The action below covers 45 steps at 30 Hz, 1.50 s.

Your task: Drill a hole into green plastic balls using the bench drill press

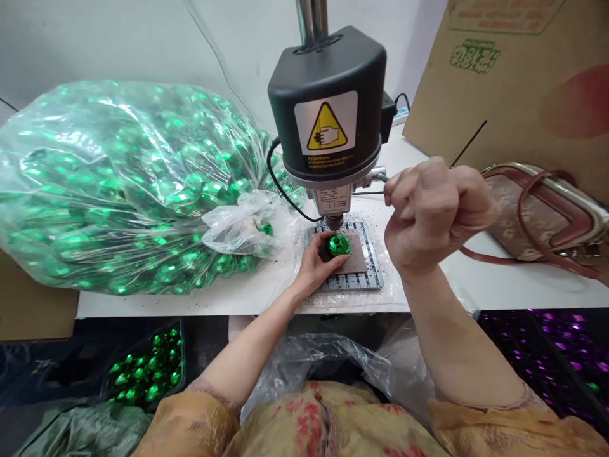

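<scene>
A black bench drill press [328,101] with a yellow warning label stands in front of me. Under its chuck [334,221], my left hand [314,265] is closed around a shiny green bauble [339,244], thumb in front and fingers behind. The bauble has a dark hole or spot at its top, and a dark round piece, partly covered by my fingers, sits against it. Beneath lies a brown square board [356,252] on the slotted metal base plate [375,274]. My right hand [431,219], raised in a fist, grips the press's feed lever [379,177]; its end is hidden.
A big clear bag of green faceted baubles [128,190] fills the table's left side. On the right are a handbag [528,212] and a cardboard box [504,95]. Dark shavings dot the white table [266,298]. Below it are trays of green baubles [147,368] and purple ones [552,349].
</scene>
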Available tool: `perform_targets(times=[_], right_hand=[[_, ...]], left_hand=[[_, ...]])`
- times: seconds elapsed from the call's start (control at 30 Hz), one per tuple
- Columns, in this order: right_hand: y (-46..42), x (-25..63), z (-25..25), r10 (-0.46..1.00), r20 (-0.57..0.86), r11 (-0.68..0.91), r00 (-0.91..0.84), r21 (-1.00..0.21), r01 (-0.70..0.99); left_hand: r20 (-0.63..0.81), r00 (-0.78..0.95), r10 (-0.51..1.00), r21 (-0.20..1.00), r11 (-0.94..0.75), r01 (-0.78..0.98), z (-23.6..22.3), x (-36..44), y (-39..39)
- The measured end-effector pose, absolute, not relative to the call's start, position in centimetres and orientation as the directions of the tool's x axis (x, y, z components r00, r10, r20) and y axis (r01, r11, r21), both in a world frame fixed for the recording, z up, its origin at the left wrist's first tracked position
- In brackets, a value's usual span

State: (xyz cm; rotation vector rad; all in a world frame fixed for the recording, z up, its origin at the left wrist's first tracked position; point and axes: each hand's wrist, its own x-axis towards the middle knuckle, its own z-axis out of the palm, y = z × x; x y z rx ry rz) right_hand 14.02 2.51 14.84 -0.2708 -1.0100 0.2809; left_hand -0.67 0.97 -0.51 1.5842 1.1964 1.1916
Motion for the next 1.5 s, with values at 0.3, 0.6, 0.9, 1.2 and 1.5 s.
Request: perform_targets(times=[0.3, 0.6, 0.9, 1.2, 1.5], right_hand=[[2.1, 14.1, 13.5, 0.334, 0.792, 0.926, 0.51, -0.376, -0.023], [2.8, 14.4, 12.5, 0.228, 0.865, 0.973, 0.447, -0.22, -0.069], [2.7, 14.1, 11.9, 0.238, 0.842, 0.969, 0.484, -0.242, -0.055], [3.0, 14.2, 17.9, 0.462, 0.742, 0.867, 0.486, -0.494, -0.069], [3.0, 14.2, 17.6, 0.427, 0.759, 0.896, 0.492, -0.43, -0.114]], left_hand=[[0.209, 0.101, 0.973, 0.958, -0.225, 0.179, -0.5, -0.5, 0.9], [0.198, 0.092, 0.976, 0.964, -0.211, 0.159, -0.4, -0.4, 0.9], [0.199, 0.097, 0.975, 0.963, -0.213, 0.164, -0.5, -0.5, 1.0], [0.461, -0.157, 0.873, 0.832, -0.364, 0.419, 0.1, -0.6, -3.9], [0.253, 0.8, 0.544, 0.264, -0.835, 0.484, -5.5, -5.9, -12.6]])
